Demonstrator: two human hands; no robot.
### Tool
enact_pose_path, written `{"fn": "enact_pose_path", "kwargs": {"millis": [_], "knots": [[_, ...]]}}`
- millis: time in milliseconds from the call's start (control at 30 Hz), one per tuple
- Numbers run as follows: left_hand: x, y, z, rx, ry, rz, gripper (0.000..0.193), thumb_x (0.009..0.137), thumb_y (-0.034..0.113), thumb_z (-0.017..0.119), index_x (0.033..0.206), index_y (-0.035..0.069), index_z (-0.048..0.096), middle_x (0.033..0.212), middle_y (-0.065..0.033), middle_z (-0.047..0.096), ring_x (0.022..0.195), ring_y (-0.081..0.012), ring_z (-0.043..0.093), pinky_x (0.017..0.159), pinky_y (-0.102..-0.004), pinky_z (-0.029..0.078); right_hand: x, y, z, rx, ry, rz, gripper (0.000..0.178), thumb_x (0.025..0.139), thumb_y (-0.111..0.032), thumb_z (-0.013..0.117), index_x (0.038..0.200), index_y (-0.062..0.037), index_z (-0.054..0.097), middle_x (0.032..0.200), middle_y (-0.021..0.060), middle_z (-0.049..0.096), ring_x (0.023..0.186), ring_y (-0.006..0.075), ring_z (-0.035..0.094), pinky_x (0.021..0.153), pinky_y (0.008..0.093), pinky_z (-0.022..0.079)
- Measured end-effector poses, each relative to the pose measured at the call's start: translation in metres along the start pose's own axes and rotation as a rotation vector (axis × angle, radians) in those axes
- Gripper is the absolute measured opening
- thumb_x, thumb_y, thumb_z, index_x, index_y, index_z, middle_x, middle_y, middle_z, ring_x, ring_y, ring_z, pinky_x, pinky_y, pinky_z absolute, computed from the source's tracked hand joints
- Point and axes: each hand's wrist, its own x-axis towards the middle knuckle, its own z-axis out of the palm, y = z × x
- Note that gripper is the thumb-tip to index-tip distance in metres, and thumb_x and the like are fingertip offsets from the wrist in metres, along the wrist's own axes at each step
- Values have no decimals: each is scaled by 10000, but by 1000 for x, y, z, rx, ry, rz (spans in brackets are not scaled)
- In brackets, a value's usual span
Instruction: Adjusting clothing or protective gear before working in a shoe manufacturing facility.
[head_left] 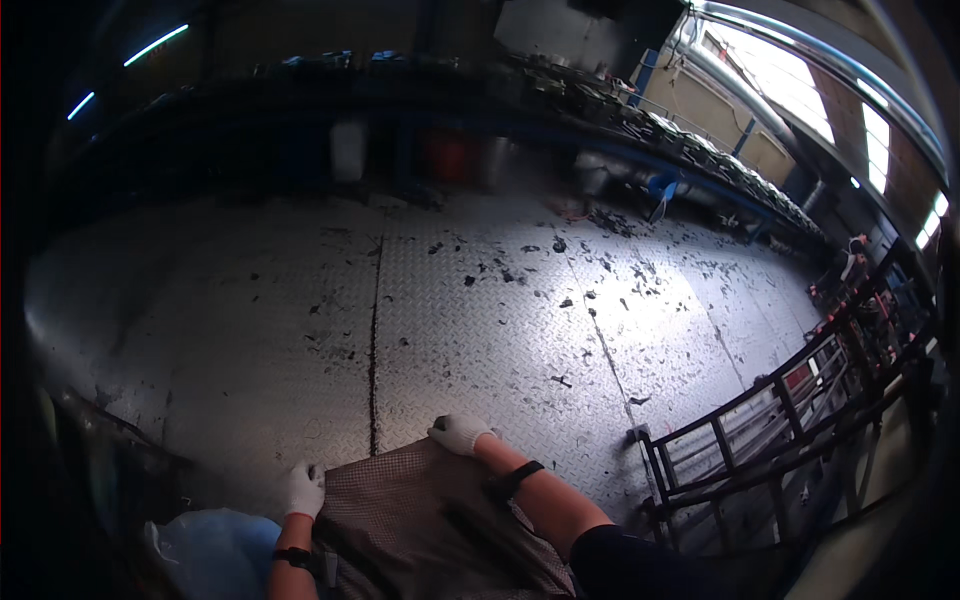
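Note:
A brown sheet of fabric with a fine grid texture (430, 520) hangs between my hands at the bottom of the head view. My left hand (305, 490), in a white glove, is closed on its upper left corner. The gloved right hand (460, 433) grips the upper right corner, higher and farther out. Between them the top edge is pulled fairly straight, while folds and dark shadows run through the lower part. Dark bands circle both wrists. The fabric's lower end runs out of view toward me.
Dark scraps (510, 275) litter the metal tread-plate floor (480, 350). At right stands a black metal rack (740, 440). A pale blue plastic bag or container (215, 550) is beside my left forearm. A long blue-framed bench (700, 170) crosses the back; a person (850, 265) is far right.

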Motion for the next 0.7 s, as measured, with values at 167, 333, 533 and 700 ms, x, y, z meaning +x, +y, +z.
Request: {"fn": "enact_pose_path", "kwargs": {"millis": [167, 333, 533, 700], "knots": [[-9, 2, -10, -58, 20, 4, 177, 884, 175, 597, 943, 27, 674, 882, -223, 679, 832, -398, 672, 745, -450, 516, -4, -13, -5, -7, -2, -14, 481, 934, -479, 505, 1130, -96, 719, 1162, 195, 694, 1113, 388, 641, 950, 459, 499], [-7, 9, -9, 60, 26, 5, 121, 844, 131, 596, 896, 43, 663, 861, -207, 661, 825, -405, 655, 743, -461, 506, -8, -6, -6, 23, 31, -37, 469, 935, -468, 513, 1119, -89, 720, 1140, 191, 701, 1093, 391, 647, 941, 465, 501], [-11, 17, -12, 116, 40, 1, 126, 836, 139, 602, 898, 52, 668, 904, -206, 669, 853, -418, 653, 757, -481, 505, -8, -5, -4, 32, 28, -44, 459, 941, -462, 517, 1121, -92, 719, 1138, 193, 701, 1098, 391, 643, 942, 471, 501], [-10, 14, -12, 136, 51, 12, 181, 877, 228, 620, 918, 62, 681, 901, -200, 692, 869, -423, 664, 754, -493, 510, -7, -4, -4, 13, 49, -35, 456, 941, -461, 523, 1117, -89, 719, 1134, 196, 701, 1098, 393, 643, 940, 468, 502]]}}
